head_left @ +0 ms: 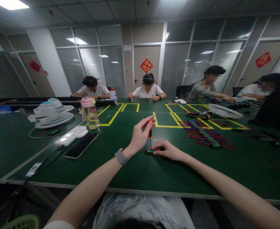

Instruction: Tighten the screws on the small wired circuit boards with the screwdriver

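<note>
Green tabletop (130,175), yellow tape (171,126) outlines, glass-partitioned office behind. Left hand (140,135) closed on the orange handle of a screwdriver (150,133), shaft near upright, tip down at a small green circuit board (149,152) directly below the fingers. Right hand (170,150): fingers curled, tips at the board's edge, seems to steady it. Screwdriver step looks under way on this board; turning in or out, and how much is left, can't tell. Right of the fingers and farther off: row of wired boards (203,133), done or waiting unclear. Left of the fingers: phone (81,145), drink bottle (90,116), then white fans (52,116). Co-workers across the table.
</note>
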`<state>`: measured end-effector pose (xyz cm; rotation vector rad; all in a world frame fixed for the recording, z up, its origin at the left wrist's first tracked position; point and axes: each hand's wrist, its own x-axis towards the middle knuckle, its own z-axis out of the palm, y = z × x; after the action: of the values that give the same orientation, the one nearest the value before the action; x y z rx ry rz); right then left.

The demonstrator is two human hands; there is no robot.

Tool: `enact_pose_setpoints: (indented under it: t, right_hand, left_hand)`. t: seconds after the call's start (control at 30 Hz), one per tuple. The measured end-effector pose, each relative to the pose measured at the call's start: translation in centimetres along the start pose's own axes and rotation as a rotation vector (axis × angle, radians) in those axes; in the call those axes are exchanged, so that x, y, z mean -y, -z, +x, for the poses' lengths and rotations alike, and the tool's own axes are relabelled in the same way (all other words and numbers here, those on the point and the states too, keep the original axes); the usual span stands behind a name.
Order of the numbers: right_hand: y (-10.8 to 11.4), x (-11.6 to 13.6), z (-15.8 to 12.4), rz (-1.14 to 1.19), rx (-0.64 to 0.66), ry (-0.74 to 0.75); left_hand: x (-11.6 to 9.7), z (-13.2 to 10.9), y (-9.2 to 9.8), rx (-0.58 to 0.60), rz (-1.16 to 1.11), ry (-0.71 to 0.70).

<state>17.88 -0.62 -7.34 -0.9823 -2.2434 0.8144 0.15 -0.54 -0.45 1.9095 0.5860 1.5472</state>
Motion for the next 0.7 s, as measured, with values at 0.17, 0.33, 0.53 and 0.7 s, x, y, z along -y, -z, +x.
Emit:
enact_pose_setpoints:
  t: [0.17,0.33,0.53,0.7]
  right_hand:
    - [-0.01,-0.20,0.01,-0.002,0.004,0.010]
    - [-0.02,-0.18,0.02,0.006,0.006,0.010]
    - [0.00,0.00,0.01,0.015,0.005,0.008]
    - [0.06,0.11,-0.02,-0.005,0.010,0.001]
  left_hand:
    - [-0.09,-0.06,0.11,-0.058,0.128,-0.060]
    - [-0.07,0.04,0.18,0.030,0.024,-0.023]
    - [0.09,-0.08,0.09,-0.073,0.099,-0.048]
    - [-0.16,0.01,0.16,-0.014,0.096,-0.045]
